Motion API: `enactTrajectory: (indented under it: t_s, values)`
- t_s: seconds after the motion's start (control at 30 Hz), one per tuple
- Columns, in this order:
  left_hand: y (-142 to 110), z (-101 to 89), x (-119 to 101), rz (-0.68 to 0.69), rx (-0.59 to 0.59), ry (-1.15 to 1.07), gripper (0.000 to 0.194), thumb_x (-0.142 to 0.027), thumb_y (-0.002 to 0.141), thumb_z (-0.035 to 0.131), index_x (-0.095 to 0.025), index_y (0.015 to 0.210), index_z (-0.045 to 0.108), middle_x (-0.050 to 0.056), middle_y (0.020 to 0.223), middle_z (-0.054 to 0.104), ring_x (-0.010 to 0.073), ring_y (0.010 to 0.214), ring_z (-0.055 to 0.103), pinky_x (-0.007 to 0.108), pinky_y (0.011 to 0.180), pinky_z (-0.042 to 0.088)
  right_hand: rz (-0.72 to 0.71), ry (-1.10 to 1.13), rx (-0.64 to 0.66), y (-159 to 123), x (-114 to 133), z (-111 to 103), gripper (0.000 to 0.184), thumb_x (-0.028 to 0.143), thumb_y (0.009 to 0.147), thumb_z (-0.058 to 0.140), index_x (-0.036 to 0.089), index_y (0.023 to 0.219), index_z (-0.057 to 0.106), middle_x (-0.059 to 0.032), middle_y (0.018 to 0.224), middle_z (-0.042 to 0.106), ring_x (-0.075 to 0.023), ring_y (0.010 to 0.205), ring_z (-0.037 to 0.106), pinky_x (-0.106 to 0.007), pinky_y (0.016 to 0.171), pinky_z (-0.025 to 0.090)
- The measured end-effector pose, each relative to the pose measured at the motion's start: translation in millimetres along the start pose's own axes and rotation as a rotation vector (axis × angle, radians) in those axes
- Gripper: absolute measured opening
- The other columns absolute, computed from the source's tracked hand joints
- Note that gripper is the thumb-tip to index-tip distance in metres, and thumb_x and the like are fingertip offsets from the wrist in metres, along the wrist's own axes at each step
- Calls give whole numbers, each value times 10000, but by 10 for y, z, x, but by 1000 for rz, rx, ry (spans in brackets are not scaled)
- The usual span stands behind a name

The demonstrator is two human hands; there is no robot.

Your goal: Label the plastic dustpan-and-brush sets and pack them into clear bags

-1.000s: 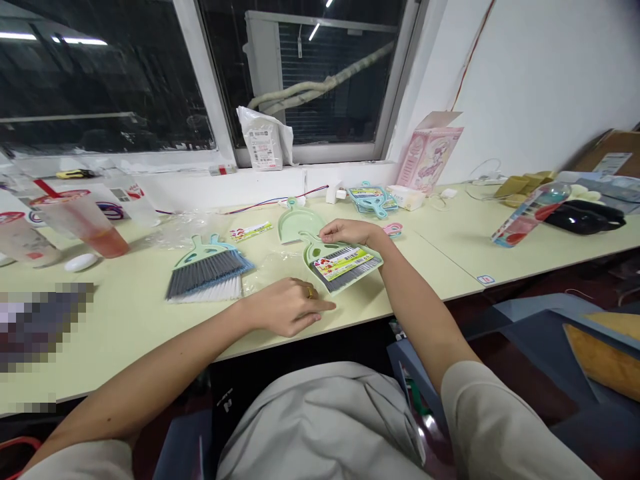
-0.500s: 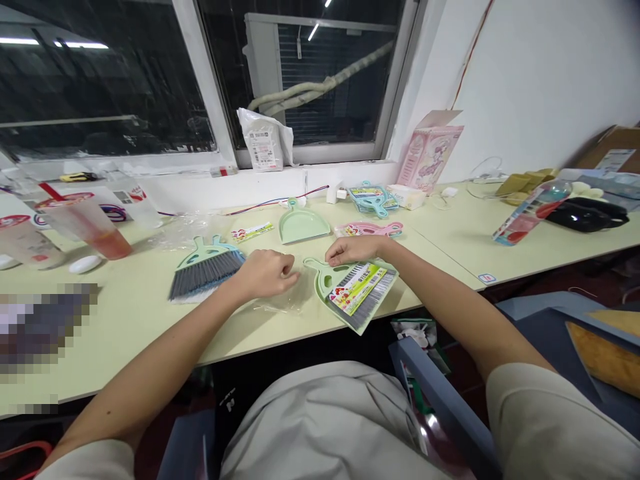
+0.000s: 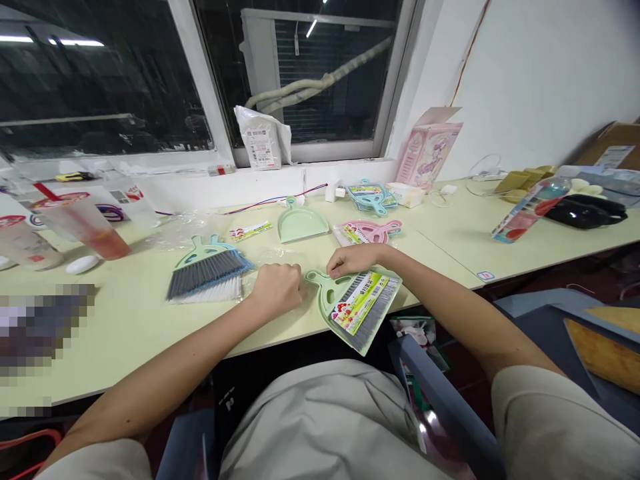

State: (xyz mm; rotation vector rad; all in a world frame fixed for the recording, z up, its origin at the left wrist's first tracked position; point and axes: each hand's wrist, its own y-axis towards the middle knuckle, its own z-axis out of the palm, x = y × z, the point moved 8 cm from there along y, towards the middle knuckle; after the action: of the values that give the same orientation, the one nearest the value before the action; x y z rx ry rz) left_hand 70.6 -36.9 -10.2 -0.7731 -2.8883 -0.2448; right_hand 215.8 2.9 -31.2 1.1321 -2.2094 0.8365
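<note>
My right hand [image 3: 354, 259] is closed on the upper edge of a green dustpan and brush set [image 3: 357, 307], which has a printed card label and grey bristles and is tilted over the table's front edge. My left hand [image 3: 280, 288] is closed beside the set's handle; its fingertips are turned away, so what they hold is hidden. Clear plastic wrapping [image 3: 280, 259] lies just behind that hand. To its left rest loose brushes [image 3: 207, 273] with grey, blue and white bristles. A bare green dustpan [image 3: 303, 223] stands behind my hands.
Behind my right hand lie a pink set [image 3: 373, 231] and blue sets [image 3: 371, 197]. A loose card label [image 3: 250, 231] is near the bare dustpan. Drink cups [image 3: 83, 223] stand at left, a bottle [image 3: 530, 209] at right. The chair's armrest [image 3: 440, 400] is below my right arm.
My left hand has moved right and towards me, closing into a fist near the handle. The green set has shifted slightly towards me in my right hand.
</note>
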Motion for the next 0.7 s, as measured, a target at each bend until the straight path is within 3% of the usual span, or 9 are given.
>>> enactTrajectory:
  t_s: [0.13,0.3,0.7]
  values:
    - [5,27,48,-58,32,5,313,-325,931,526,-114,990,749,219,938,762,346,868,742,386,731,473,-21,-22,6,60,70,9,344,427,911,635,174,708,520,54,662,367,-97,624,322,-250,616,280]
    - [29,-33,45,-5,-21,-6,282,-258,967,479,-132,987,731,178,954,763,315,861,731,375,721,460,-18,-44,-24,98,131,-51,325,386,907,617,180,685,498,58,654,335,-94,615,298,-254,605,263]
    - [8,-74,-72,185,-208,-1,252,-235,1043,472,-147,978,699,143,994,723,313,1016,667,445,871,472,52,-62,-107,-47,64,-303,301,412,900,630,156,749,682,24,675,541,-121,652,424,-267,644,325]
